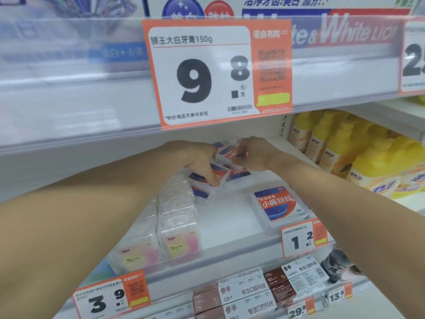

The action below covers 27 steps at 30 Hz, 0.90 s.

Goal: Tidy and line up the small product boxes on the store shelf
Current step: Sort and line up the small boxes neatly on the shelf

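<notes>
Floss boxes, mid-shelf, rear
We grip one small box (231, 153) with our right hand (255, 155); our left hand (202, 162) clamps a box pile (208, 180) toward the shelf (230, 226) back.

Both arms extended, left grip (202, 165) and right grip (250, 155) curled closed.

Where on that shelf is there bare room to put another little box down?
The bare white patch of the shelf lies between the clear packs on the left and the lone red-and-blue box at the front right. Farther back it is crowded: both hands work among jumbled boxes.
</notes>
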Tool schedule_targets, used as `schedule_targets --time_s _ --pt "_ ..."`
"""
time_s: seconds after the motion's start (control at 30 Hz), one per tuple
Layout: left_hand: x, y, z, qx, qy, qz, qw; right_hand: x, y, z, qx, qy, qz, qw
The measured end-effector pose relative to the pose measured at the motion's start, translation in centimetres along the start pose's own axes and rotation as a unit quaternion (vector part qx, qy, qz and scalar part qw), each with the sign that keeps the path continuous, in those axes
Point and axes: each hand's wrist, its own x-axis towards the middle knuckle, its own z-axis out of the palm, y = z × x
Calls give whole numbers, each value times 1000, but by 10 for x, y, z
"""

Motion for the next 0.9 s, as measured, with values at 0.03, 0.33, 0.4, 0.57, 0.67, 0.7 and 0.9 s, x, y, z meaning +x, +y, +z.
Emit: schedule_targets --time_s 0.03,0.33,0.4,0.57,0.67,0.7,0.9 --pt "3 1 0 -3 -6 2 1000 1 1 0 -24 10 17 1000" --pt "2 2 -8 -17 89 38 995 -4 5 -14 181 -20 83 980" --pt "-2 6 -15 -86 126 50 987 -6 15 -20 226 19 94 969" --pt "-3 33 -16 -328 92 51 939 -24 55 -49 317 61 149 935" --pt "14 52 -8 -338 99 28 936 -41 75 -65 339 66 196 918" --pt "22 59 -6 -334 98 25 937 -46 82 -68 333 66 209 917" --pt "62 90 11 -174 110 49 977 -58 111 -65 270 41 256 927"
